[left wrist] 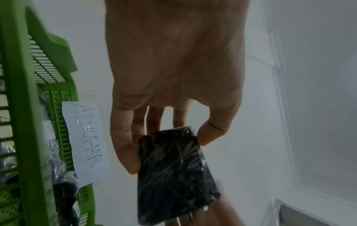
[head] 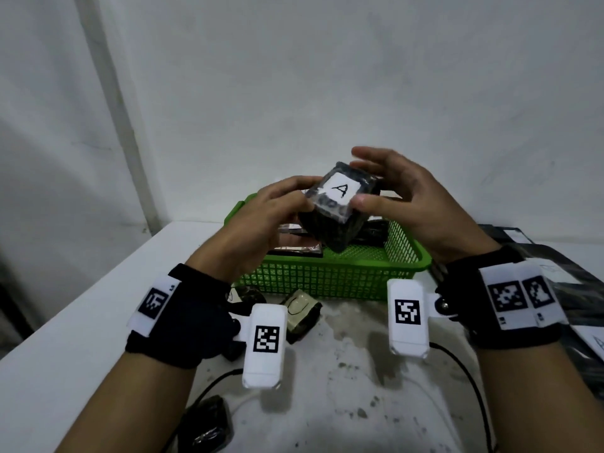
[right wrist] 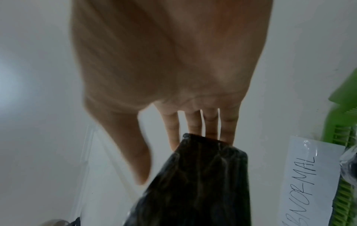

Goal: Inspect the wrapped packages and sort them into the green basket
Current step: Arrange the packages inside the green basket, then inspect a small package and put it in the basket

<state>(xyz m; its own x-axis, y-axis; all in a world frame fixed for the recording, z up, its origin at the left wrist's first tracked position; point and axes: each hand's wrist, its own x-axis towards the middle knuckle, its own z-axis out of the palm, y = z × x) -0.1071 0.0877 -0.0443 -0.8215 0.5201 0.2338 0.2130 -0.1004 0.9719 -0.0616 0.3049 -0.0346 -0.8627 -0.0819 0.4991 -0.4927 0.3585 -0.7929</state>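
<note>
The fingers of the left hand curl round one side of a black wrapped package, thumb and fingertips pinching it, as the left wrist view shows. The right hand meets the package from the other side: its thumb presses the near corner of the top face, while its fingers are straight and slightly spread along the far edge, barely touching it.

The package is held in the air above the green basket, tilted, with a white label bearing a hand-drawn "A" facing up. Open air lies above and on the wall side of it; the basket rim is well below.

The basket stands on the white table close to the wall, its mesh wall facing the person. Inside it lie several dark wrapped packages, one with a shiny brownish face. A paper sign reading "ABNORMAL" is fixed to its side.

The held package is cube-like, black, wrapped in clear glossy film that wrinkles and catches light. On the table in front of the basket sits another small wrapped package, and a dark one lies at the near edge beside black cables.
</note>
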